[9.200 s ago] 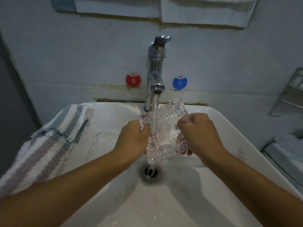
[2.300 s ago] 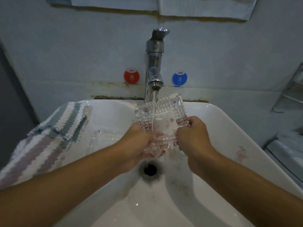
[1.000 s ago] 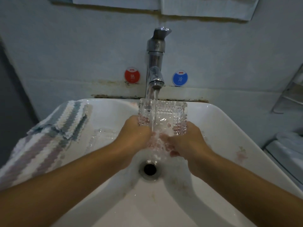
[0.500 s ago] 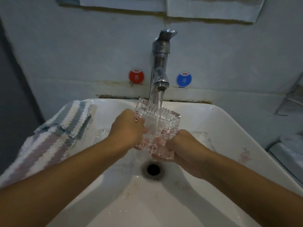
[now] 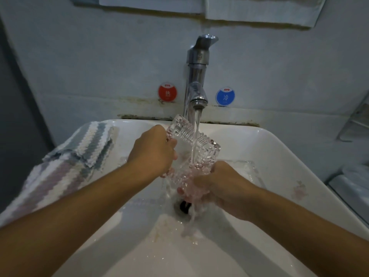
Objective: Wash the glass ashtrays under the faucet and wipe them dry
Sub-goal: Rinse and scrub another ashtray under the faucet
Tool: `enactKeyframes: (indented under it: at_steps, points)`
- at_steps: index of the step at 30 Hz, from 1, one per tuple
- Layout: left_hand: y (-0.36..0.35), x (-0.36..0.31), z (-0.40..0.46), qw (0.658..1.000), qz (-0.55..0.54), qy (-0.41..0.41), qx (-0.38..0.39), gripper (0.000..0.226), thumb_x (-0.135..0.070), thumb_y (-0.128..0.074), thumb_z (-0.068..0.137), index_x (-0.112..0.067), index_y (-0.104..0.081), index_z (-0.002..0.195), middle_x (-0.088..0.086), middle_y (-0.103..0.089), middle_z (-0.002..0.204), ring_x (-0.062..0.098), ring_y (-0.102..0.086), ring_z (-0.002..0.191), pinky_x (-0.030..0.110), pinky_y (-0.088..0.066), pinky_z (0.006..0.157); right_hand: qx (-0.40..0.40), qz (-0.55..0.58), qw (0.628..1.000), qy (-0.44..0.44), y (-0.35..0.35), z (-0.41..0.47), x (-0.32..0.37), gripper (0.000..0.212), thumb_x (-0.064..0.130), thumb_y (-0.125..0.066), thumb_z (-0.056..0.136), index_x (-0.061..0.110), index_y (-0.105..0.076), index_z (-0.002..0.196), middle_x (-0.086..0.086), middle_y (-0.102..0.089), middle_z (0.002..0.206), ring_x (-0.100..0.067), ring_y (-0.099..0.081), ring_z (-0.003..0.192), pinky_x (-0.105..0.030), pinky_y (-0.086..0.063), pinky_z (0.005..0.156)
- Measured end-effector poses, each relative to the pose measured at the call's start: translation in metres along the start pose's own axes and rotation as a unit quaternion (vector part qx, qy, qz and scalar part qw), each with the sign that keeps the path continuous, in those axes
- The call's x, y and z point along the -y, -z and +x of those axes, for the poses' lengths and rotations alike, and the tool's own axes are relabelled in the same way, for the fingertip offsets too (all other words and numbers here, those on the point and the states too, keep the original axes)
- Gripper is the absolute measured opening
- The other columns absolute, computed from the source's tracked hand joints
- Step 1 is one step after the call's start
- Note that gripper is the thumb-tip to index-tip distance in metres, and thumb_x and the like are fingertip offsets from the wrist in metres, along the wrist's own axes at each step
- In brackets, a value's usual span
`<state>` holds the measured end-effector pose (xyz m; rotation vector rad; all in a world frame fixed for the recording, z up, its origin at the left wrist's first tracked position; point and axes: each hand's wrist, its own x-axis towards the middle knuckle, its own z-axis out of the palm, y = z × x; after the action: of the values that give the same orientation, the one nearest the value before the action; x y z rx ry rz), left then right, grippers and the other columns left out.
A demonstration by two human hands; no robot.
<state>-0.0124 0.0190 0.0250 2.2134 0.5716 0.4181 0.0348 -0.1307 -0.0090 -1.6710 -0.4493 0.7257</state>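
One glass ashtray (image 5: 192,151) is mid-rinse, tilted under the faucet (image 5: 196,82) stream above the drain at sink (image 5: 279,156) centre. Drying not started: striped towel (image 5: 65,166) sits untouched on the rim at 9 o'clock. Left hand (image 5: 153,151) grips the ashtray's left edge; right hand (image 5: 223,183) cups and holds its lower corner.

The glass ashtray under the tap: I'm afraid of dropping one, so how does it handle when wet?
Probably slippery: water from the faucet runs over the glass ashtray. Likely heavy for its size, with thick ribbed walls; both the left hand and right hand hold it. Rigid, and it would likely chip against the sink.
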Motion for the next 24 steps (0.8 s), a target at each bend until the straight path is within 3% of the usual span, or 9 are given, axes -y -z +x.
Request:
enactKeyframes:
  at_steps: [4,8,11,14,17,22,24]
  points:
    - [0.0002,-0.0004,-0.0007,1.0,0.005,0.004,0.001,0.015,-0.02,-0.052,0.102,-0.008,-0.055,0.093,0.007,-0.071,0.09,0.027,-0.071,0.069,0.046,-0.062,0.064,-0.002,0.0,1.0,0.001,-0.0011,-0.0013,0.0007,0.02,-0.009,-0.053,0.095,-0.003,-0.07,0.102,-0.018,-0.077,0.097,-0.038,-0.074,0.091,-0.049,-0.061,0.083]
    - [0.0031,-0.0032,-0.0016,1.0,0.007,0.014,0.003,0.019,-0.017,-0.054,0.102,-0.009,-0.055,0.084,0.006,-0.072,0.09,0.026,-0.072,0.064,0.039,-0.061,0.06,-0.045,-0.027,0.999,0.013,-0.0022,-0.0034,0.0018,0.03,0.009,-0.048,0.104,-0.003,-0.058,0.079,-0.005,-0.068,0.055,-0.032,-0.075,0.067,-0.038,-0.063,0.066]
    - [0.0037,-0.0038,-0.003,1.0,0.027,0.007,-0.006,0.021,-0.02,-0.053,0.102,-0.008,-0.056,0.085,0.007,-0.072,0.089,0.026,-0.072,0.064,0.04,-0.061,0.062,-0.03,-0.03,0.999,0.013,-0.0024,-0.001,0.0017,0.025,0.006,-0.047,0.104,-0.011,-0.063,0.095,-0.02,-0.075,0.077,-0.034,-0.074,0.069,-0.044,-0.064,0.071]
    - [0.0035,-0.0025,-0.0028,0.999,0.038,-0.001,-0.008,0.02,-0.022,-0.052,0.103,-0.01,-0.055,0.087,0.008,-0.071,0.089,0.027,-0.071,0.066,0.041,-0.061,0.063,0.02,0.005,1.0,0.002,-0.0001,-0.0034,0.0043,0.017,-0.008,-0.051,0.097,-0.005,-0.067,0.093,-0.013,-0.077,0.082,-0.032,-0.075,0.077,-0.039,-0.063,0.074]
    - [0.0047,-0.003,-0.0016,0.999,0.046,-0.002,-0.006,0.018,-0.023,-0.051,0.103,-0.011,-0.055,0.089,0.008,-0.071,0.09,0.027,-0.071,0.066,0.044,-0.061,0.065,0.031,0.041,0.999,-0.012,0.0017,-0.002,0.0052,0.02,-0.013,-0.052,0.093,-0.007,-0.067,0.105,-0.019,-0.076,0.097,-0.039,-0.074,0.088,-0.038,-0.063,0.071]
    - [0.0078,-0.0066,-0.0033,0.999,0.034,0.019,0.01,0.017,-0.019,-0.052,0.103,-0.01,-0.055,0.088,0.009,-0.072,0.092,0.027,-0.071,0.064,0.034,-0.059,0.052,-0.05,-0.062,0.997,-0.014,0.0033,0.0026,0.0048,0.026,0.011,-0.052,0.1,-0.011,-0.065,0.097,-0.025,-0.074,0.082,-0.04,-0.074,0.068,-0.048,-0.064,0.07]
    - [0.0083,-0.0074,-0.0041,0.999,0.034,0.024,0.013,0.018,-0.019,-0.053,0.103,-0.009,-0.057,0.088,0.009,-0.072,0.092,0.025,-0.07,0.062,0.025,-0.053,0.041,-0.079,-0.088,0.993,-0.012,0.0028,0.0038,0.0041,0.029,0.016,-0.051,0.102,-0.005,-0.061,0.084,-0.015,-0.07,0.062,-0.033,-0.07,0.056,-0.047,-0.063,0.067]
